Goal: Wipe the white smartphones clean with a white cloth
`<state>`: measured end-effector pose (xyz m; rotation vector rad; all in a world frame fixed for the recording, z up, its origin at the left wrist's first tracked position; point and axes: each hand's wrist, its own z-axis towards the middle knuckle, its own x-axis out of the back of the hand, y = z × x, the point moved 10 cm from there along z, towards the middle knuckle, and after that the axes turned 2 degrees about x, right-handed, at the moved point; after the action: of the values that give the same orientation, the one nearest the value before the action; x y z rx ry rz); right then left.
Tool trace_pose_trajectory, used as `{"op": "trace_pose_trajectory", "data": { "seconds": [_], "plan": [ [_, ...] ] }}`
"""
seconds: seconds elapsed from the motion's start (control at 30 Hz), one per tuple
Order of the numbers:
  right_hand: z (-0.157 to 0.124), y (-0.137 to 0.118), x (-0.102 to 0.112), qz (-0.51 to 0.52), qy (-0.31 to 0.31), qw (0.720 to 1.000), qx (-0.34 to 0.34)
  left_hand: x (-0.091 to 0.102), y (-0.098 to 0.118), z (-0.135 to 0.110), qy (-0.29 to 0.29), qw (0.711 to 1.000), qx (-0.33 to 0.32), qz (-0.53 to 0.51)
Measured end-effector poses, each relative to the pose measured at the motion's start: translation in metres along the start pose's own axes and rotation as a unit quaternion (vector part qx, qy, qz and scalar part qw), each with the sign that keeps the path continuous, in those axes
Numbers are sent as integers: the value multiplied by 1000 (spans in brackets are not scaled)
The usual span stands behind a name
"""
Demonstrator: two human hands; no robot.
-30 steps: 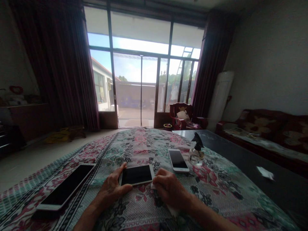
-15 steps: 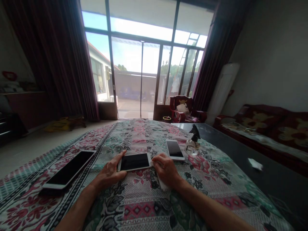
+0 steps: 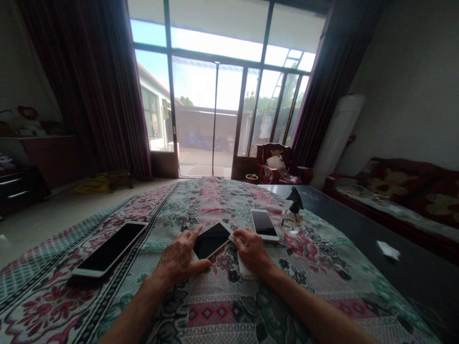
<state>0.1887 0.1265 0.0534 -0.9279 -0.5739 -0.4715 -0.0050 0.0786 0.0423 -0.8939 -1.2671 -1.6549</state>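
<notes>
A white-framed phone [image 3: 211, 240] with a dark screen lies turned at an angle on the floral cloth [image 3: 215, 306], between my two hands. My left hand [image 3: 180, 258] grips its left end, thumb under the near edge and fingers over the far side. My right hand [image 3: 252, 249] is closed on a white wipe [image 3: 244, 268], pressed beside the phone's right corner. A second white phone [image 3: 264, 224] sits just beyond my right hand. A larger white phone [image 3: 110, 248] rests far to the left.
A small glass bottle with a dark bird-shaped top [image 3: 293, 214] stands right of the second phone. The dark glass tabletop [image 3: 376, 267] shows at right with a white scrap [image 3: 388, 249] on it. A sofa [image 3: 401, 191] and a chair [image 3: 274, 162] stand beyond.
My left hand has turned the middle phone from lying straight across to a diagonal, and now covers more of its left end. The right hand stays at its right corner with the wipe.
</notes>
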Motion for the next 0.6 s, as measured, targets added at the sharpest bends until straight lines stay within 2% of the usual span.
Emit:
{"op": "trace_pose_trajectory", "data": {
  "seconds": [0.17, 0.27, 0.33, 0.43, 0.5, 0.6],
  "plan": [
    [5, 7, -6, 23, -19, 999, -15, 4, 10, -3, -29, 999, -4, 20],
    [9, 7, -13, 100, -54, 994, -3, 1, 16, -2, -70, 996, -40, -47],
    [11, 8, -13, 143, -59, 988, -5, 1, 13, 0, -93, 989, -38, -112],
    [12, 17, -8, 115, -51, 991, -46, 6, 0, 1, -92, 986, -11, -141],
    [12, 20, -9, 77, -69, 992, -67, 8, -1, -1, -107, 986, -19, -125],
    [12, 13, -15, 72, -103, 991, -43, 5, 7, -7, -155, 980, -43, -117]
  ]
}}
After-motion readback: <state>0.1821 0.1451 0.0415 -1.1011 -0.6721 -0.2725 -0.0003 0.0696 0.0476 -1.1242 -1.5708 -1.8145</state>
